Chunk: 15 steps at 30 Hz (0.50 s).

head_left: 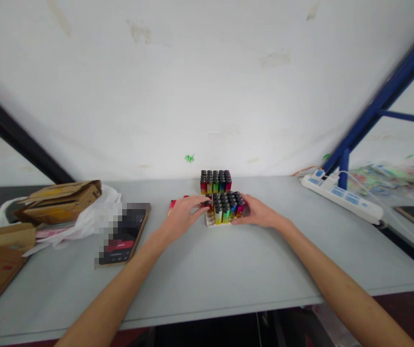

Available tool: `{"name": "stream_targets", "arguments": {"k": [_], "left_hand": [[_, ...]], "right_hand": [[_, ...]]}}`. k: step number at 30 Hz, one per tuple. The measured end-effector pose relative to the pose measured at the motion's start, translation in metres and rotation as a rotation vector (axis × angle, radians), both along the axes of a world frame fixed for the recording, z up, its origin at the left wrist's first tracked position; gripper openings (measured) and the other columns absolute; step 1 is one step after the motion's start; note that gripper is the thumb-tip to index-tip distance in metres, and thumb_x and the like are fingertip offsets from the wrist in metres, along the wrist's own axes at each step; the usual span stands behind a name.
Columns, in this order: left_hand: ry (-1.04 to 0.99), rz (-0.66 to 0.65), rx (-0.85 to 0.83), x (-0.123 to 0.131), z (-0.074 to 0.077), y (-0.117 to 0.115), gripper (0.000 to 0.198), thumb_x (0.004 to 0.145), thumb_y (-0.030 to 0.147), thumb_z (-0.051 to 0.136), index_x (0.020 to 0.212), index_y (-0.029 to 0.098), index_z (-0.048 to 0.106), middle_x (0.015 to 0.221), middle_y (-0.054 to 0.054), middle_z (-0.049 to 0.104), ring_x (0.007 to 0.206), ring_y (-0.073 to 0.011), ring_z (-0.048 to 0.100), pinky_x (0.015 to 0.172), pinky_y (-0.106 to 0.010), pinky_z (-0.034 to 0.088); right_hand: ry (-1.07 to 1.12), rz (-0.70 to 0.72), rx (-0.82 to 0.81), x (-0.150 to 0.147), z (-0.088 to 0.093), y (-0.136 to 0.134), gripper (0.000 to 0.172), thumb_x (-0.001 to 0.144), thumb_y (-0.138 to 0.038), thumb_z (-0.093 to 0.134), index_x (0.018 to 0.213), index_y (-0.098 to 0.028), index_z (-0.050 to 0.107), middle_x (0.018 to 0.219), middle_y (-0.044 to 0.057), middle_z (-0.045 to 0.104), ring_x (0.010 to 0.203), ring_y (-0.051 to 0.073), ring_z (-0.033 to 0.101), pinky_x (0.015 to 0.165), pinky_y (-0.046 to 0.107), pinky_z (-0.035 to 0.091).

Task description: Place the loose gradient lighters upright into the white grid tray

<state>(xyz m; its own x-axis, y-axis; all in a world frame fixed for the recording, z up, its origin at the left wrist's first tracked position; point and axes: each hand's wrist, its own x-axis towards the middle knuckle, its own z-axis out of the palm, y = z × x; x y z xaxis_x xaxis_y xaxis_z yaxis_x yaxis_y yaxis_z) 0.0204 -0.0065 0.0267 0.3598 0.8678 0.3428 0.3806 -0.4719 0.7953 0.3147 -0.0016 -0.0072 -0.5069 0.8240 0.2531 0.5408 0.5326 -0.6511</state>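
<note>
A white tray (210,220) on the table holds several upright lighters (226,213) in mixed colours with black tops. Some slots at its near left corner hold no lighter. My left hand (182,215) is at the tray's left side, thumb and fingertips closed around the black top of a lighter (209,204) in the left column. My right hand (257,212) grips the right side of the tray, its fingers against the outer lighters. Partly hidden behind my left hand, a red lighter (172,204) lies on the table.
Behind the tray stands another block of lighters (215,182), near the wall. To the left are a phone (125,236), a white plastic bag (97,212) and cardboard boxes (60,202). A power strip (344,197) with cables lies to the right, beside a blue metal post (380,103).
</note>
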Motion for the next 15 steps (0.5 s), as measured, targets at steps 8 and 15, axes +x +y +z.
{"name": "stream_targets", "arguments": {"k": [8, 15], "left_hand": [[-0.048, 0.041, 0.086, 0.009, -0.013, -0.004, 0.024, 0.086, 0.028, 0.075, 0.110, 0.027, 0.076, 0.107, -0.007, 0.071, 0.087, -0.0210, 0.070, 0.092, -0.037, 0.059], [-0.079, 0.057, 0.015, 0.007, -0.014, -0.003, 0.032, 0.077, 0.030, 0.086, 0.105, 0.026, 0.070, 0.092, -0.001, 0.070, 0.083, -0.0199, 0.068, 0.086, -0.032, 0.056]], "right_hand": [[-0.011, -0.002, -0.004, 0.000, 0.001, 0.000, 0.077, 0.074, -0.058, 0.088, 0.135, -0.020, 0.061, 0.127, 0.013, 0.071, 0.111, 0.035, 0.065, 0.101, 0.053, 0.052], [-0.014, -0.002, -0.002, 0.000, 0.003, -0.001, 0.072, 0.074, -0.059, 0.087, 0.131, -0.021, 0.063, 0.120, 0.011, 0.072, 0.104, 0.033, 0.066, 0.096, 0.050, 0.054]]}}
